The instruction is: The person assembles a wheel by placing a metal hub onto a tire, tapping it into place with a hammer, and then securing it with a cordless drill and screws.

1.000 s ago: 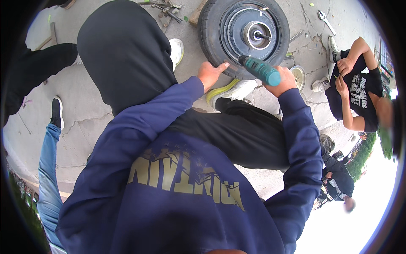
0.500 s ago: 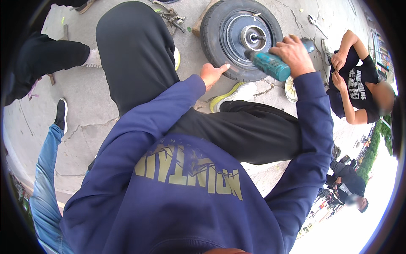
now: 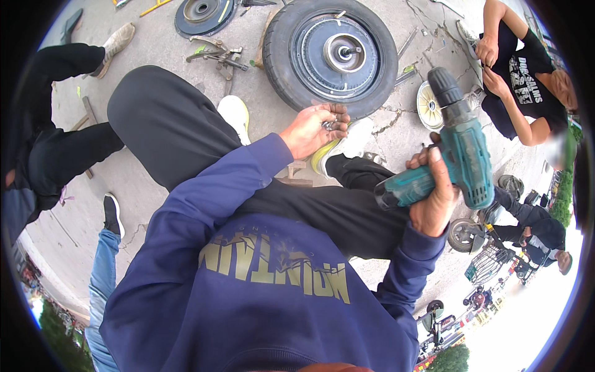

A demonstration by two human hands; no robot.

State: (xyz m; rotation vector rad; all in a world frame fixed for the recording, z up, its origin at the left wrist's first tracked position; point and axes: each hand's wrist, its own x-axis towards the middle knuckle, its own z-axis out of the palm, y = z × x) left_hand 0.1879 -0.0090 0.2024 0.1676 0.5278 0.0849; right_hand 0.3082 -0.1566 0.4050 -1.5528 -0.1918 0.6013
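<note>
My right hand [image 3: 441, 204] grips a teal cordless drill [image 3: 474, 158] by its handle, over my right knee. Its black chuck points up and away from me. Cupped palm up, my left hand [image 3: 302, 131] holds small shiny metal pieces [image 3: 328, 125] in its curled fingers; they look like screws, but are too small to tell for sure. Just beyond that hand lies a scooter wheel with a black tyre [image 3: 282, 71], flat on the ground. A metal drum and an axle [image 3: 354, 51] stand up from its grey hub [image 3: 310, 65].
A metal puller [image 3: 218, 57] and a round motor cover [image 3: 186, 25] lie left of the wheel. A pale round cover [image 3: 429, 105] lies to its right. One person [image 3: 527, 80] sits at the right; another person's legs [image 3: 68, 130] are at the left. Cracks run through the concrete.
The drill has moved from over the wheel toward me and rightward, its chuck swinging to point away. My left hand has turned palm up near the tyre. The whole view has shifted.
</note>
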